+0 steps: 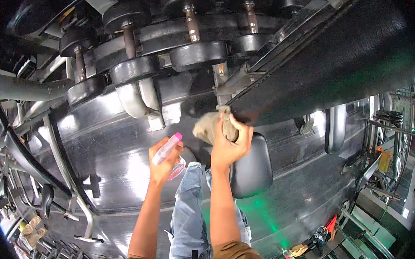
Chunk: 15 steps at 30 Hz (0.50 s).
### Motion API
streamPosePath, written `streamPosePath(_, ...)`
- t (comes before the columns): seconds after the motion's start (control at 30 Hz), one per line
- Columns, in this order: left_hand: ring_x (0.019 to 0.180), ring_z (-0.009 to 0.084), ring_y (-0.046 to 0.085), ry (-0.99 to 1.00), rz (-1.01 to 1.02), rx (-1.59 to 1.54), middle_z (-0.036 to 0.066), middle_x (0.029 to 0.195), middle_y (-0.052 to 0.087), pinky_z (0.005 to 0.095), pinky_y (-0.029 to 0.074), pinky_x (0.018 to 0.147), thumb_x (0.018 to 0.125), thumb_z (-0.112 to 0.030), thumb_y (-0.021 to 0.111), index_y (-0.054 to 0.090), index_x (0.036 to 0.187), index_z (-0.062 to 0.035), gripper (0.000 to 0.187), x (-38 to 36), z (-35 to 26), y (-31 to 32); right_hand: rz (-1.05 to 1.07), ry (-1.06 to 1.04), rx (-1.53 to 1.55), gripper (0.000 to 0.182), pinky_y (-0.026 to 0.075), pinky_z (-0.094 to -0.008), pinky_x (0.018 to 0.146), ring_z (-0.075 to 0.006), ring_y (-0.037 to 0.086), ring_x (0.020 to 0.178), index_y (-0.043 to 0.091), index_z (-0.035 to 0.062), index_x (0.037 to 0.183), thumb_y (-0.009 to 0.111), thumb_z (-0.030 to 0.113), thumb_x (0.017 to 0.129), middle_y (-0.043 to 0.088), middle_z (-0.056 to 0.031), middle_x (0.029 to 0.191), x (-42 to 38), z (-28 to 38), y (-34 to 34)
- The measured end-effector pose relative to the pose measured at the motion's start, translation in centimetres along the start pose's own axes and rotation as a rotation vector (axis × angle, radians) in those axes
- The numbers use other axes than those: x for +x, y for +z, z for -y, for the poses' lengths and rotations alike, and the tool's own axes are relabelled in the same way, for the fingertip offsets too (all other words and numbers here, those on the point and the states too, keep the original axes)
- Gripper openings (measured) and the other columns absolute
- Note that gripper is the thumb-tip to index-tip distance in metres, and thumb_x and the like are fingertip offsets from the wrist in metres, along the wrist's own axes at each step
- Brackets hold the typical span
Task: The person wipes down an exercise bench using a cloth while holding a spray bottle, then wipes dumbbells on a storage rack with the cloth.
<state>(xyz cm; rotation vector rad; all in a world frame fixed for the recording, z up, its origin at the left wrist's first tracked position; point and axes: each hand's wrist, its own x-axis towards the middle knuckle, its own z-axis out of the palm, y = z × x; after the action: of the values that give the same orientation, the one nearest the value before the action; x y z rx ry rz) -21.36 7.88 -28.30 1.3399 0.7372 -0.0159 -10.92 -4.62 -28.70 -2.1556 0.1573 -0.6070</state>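
Note:
My left hand (161, 161) is wrapped round a spray bottle (167, 149), its white head and pink nozzle pointing forward and up. Part of the bottle's body shows below the fingers. In my right hand (231, 149) a crumpled beige-grey cloth (207, 127) is pinched between thumb and fingers. That hand is at the near lower edge of a long black padded backrest (327, 75), with the cloth hanging to the left. Just behind my right wrist lies the black bench seat (253, 170).
A rack with several black round dumbbells (199, 55) runs along the front. On the left stands a grey metal machine frame (64, 151). A dark reflective floor (118, 171) spreads beneath, and an upright cylindrical pad (336, 130) is at the right.

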Motion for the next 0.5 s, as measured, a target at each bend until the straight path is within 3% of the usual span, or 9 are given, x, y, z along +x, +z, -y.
streamPosePath(0.1, 0.054, 0.0083, 0.055, 0.011, -0.016, 0.001, 0.006, 0.073, 0.066, 0.0248, 0.044, 0.052, 0.088, -0.013, 0.065, 0.066, 0.086, 0.0004, 0.013, 0.2, -0.2, -0.8, -0.053, 0.022, -0.015, 0.027, 0.049, -0.0399, 0.068, -0.0293, 0.061, 0.075, 0.07, 0.009, 0.088, 0.083, 0.002, 0.065, 0.061, -0.0102, 0.084, -1.0, 0.2, 1.1)
streamPosePath(0.17, 0.054, 0.0085, 0.055, 0.02, -0.026, 0.009, 0.007, 0.073, 0.066, 0.0249, 0.044, 0.052, 0.088, -0.012, 0.064, 0.066, 0.086, 0.0004, 0.013, 0.3, -0.7, -1.3, -0.116, 0.104, -0.032, 0.021, 0.047, -0.0408, 0.073, -0.0307, 0.059, 0.077, 0.068, 0.0029, 0.081, 0.08, 0.0, 0.065, 0.06, -0.0112, 0.08, -2.7, -1.5, 2.2)
streamPosePath(0.3, 0.054, 0.0126, 0.056, 0.021, -0.015, 0.064, 0.008, 0.076, 0.063, 0.0266, 0.045, 0.051, 0.091, -0.012, 0.06, 0.063, 0.085, 0.0004, 0.014, 0.4, -1.4, -2.4, -0.075, 0.2, -0.131, 0.021, 0.048, -0.0409, 0.075, -0.0322, 0.06, 0.079, 0.066, 0.0023, 0.081, 0.08, 0.002, 0.066, 0.061, -0.0118, 0.082, -4.7, -2.8, 3.4)
streamPosePath(0.37, 0.053, 0.0127, 0.055, 0.003, -0.027, 0.046, 0.008, 0.076, 0.063, 0.0266, 0.044, 0.051, 0.091, -0.012, 0.06, 0.062, 0.085, 0.0003, 0.014, 0.7, -1.5, -2.6, -0.064, 0.201, -0.164, 0.023, 0.048, -0.0394, 0.076, -0.0292, 0.06, 0.08, 0.064, 0.0013, 0.082, 0.082, 0.005, 0.066, 0.062, -0.0114, 0.083, -4.5, -2.5, 3.2)
streamPosePath(0.43, 0.053, 0.013, 0.055, 0.01, -0.031, 0.008, 0.008, 0.076, 0.063, 0.0268, 0.044, 0.052, 0.091, -0.013, 0.06, 0.062, 0.084, 0.0004, 0.015, 1.0, -1.4, -2.7, -0.252, 0.192, -0.096, 0.029, 0.048, -0.0403, 0.07, -0.0276, 0.061, 0.074, 0.061, 0.0042, 0.08, 0.086, 0.011, 0.066, 0.059, -0.0093, 0.077, -3.9, -1.6, 3.3)
streamPosePath(0.47, 0.053, 0.013, 0.055, 0.001, -0.034, 0.008, 0.008, 0.076, 0.063, 0.0268, 0.044, 0.052, 0.091, -0.013, 0.06, 0.062, 0.084, 0.0004, 0.015, 1.1, -1.3, -2.7, -0.321, 0.292, -0.059, 0.037, 0.047, -0.0386, 0.069, -0.0238, 0.057, 0.068, 0.054, 0.0039, 0.077, 0.088, 0.017, 0.068, 0.056, -0.0076, 0.072, -3.0, 0.2, 3.1)
streamPosePath(0.5, 0.053, 0.0131, 0.055, 0.012, -0.035, 0.027, 0.008, 0.076, 0.063, 0.0269, 0.045, 0.052, 0.09, -0.013, 0.06, 0.062, 0.083, 0.0005, 0.015, 1.1, -1.4, -2.7, -0.314, 0.296, -0.067, 0.037, 0.047, -0.0386, 0.069, -0.0238, 0.057, 0.068, 0.054, 0.0039, 0.077, 0.088, 0.017, 0.068, 0.056, -0.0076, 0.072, -2.7, 0.6, 3.1)
